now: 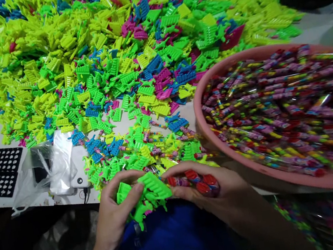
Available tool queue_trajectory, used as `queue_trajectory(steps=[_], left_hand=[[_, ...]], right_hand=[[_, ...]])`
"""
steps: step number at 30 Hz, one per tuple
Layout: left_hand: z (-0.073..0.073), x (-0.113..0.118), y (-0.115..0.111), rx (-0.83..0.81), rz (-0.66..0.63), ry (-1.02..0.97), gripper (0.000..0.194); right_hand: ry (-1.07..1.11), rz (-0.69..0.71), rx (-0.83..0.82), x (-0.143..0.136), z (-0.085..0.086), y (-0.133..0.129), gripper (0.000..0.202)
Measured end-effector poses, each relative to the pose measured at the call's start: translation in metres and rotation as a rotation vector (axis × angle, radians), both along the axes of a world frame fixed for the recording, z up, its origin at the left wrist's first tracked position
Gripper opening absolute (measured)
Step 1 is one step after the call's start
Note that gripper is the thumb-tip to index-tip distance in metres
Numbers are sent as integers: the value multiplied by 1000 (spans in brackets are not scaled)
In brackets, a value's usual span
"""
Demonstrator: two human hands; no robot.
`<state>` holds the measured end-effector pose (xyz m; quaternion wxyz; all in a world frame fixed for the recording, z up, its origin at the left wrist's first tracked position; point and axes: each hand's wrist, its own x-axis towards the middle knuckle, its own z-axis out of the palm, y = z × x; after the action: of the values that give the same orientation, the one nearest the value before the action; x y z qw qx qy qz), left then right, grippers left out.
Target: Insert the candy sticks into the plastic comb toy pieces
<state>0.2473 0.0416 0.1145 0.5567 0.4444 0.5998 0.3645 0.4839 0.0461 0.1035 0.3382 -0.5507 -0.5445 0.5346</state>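
Observation:
Near the table's front edge, my left hand [120,203] is closed around several bright green plastic toy pieces [153,186] with ridged, slatted sides. My right hand [206,181] is closed on several wrapped candy tubes [206,183] with red ends. One candy tube [178,181] points left from its fingers and comes up against the green piece; whether it is inserted there I cannot tell. Just beyond both hands lies a small heap of green and blue toy pieces [138,146] mixed with candy tubes.
A large pink basin [201,115] at right holds many wrapped candy tubes [277,112]. Loose yellow, green, blue and pink toy pieces [58,53] cover the back. A clear plastic bag [33,178], a white device [80,167] with a cable, and black dotted sheets [3,172] lie at left.

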Motion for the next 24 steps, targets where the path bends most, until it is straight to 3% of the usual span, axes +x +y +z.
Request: queue_trajectory(steps=[6,9,13,18,21,24], left_hand=[[12,11,-4,162,58,168,12],[10,10,-7,122,75,118,18],[2,2,1,-153,221,-166,39],[0,3,7,-508,24,-446,75],[1,8,3,-554,-49,-443,81],[5,12,0,-459,94,-354,79]], right_hand=[[-112,56,236,-9,2,-5,15],[-164,38,409,-13,3,-2,8],[-212,-42,711,-8,-6,0,26],[-246,95,1036,-1,-22,2,29],[-180,144,975,0,-23,2,31],[-118,90,755,2,-15,1,42]])
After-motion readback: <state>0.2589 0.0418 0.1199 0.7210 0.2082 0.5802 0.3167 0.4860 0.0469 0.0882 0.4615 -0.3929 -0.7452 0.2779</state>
